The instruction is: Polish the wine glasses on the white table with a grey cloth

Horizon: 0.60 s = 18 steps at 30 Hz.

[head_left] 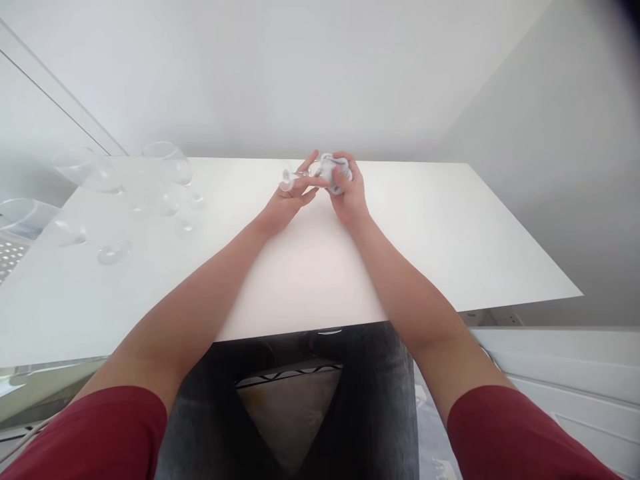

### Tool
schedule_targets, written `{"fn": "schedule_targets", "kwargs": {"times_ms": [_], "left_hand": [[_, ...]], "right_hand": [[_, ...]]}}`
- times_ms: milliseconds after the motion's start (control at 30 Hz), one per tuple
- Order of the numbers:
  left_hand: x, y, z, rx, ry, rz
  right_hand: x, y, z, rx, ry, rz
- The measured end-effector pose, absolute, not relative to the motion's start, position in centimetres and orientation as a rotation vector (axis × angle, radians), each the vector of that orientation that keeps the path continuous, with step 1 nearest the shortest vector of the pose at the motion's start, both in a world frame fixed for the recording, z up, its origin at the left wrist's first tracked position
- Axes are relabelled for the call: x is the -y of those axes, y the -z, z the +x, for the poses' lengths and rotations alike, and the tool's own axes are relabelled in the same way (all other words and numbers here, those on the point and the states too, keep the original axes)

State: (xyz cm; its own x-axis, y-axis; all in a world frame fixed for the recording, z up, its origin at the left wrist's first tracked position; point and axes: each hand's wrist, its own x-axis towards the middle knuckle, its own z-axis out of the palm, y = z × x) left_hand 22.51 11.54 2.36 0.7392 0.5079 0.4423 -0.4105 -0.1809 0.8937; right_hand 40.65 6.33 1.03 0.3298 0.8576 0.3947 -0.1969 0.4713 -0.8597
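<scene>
Near the table's back edge, my left hand [290,200] holds a clear wine glass [287,179] by its stem, some of its fingers stretched along it. The glass lies sideways, its foot pointing left. My right hand [349,193] is closed around a whitish-grey cloth [327,167], which is pressed about the bowl end of the glass. Cloth and fingers hide most of the bowl. Both hands are close together, just above the white table [310,267].
Several clear stemmed glasses, among them one wine glass [167,163] at the back and another wine glass [30,220] nearer the left edge, stand on the table's left side. A pale wall [320,80] rises behind the table. White drawers [575,387] are at the lower right.
</scene>
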Motion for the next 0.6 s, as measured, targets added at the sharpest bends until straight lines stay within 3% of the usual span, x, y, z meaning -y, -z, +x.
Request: {"fn": "schedule_targets", "kwargs": {"times_ms": [333, 600], "left_hand": [[-12.3, -2.9, 21.9, -0.393, -0.334, 1.095], [-11.7, -3.3, 21.9, -0.324, -0.482, 1.167]], "right_hand": [[-6.6, -0.8, 40.9, 0.940, -0.625, -0.901], [-9.3, 2.0, 44.6, 0.848, -0.467, -1.006]]}}
